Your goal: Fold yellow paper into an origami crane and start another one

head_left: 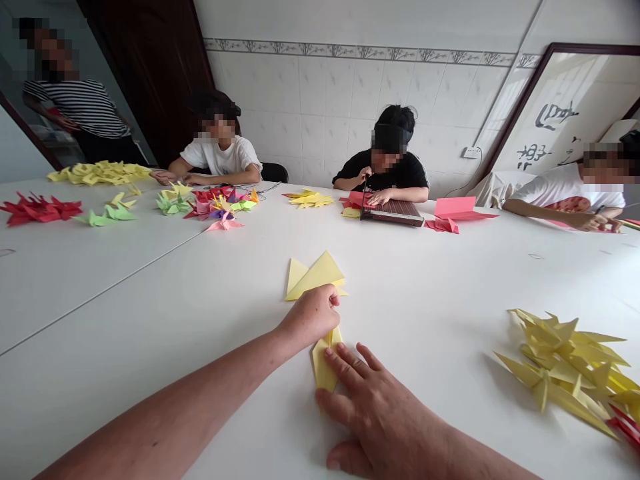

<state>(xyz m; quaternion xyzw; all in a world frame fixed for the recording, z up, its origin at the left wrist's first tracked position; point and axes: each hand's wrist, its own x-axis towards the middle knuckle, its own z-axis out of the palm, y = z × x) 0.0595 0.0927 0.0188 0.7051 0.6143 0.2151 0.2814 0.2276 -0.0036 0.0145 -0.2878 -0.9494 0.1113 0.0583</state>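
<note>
A narrow folded piece of yellow paper (324, 373) lies on the white table right before me. Over its far end is my left hand (311, 315), with the fingers curled closed on the paper; the fingertips are hidden. My right hand (370, 403) lies open, fingers spread, with its fingertips on the right side and near end of the same piece. Just beyond my left fist rest several folded yellow sheets (316, 275), triangular in outline and partly covered by that hand.
A heap of yellow folded paper cranes (565, 360) lies on the right. Across the table (150, 280) are red cranes (40, 208), green cranes (107, 215) and a yellow pile (100, 172). One person works at a paper cutter (395, 212); others sit along the far side.
</note>
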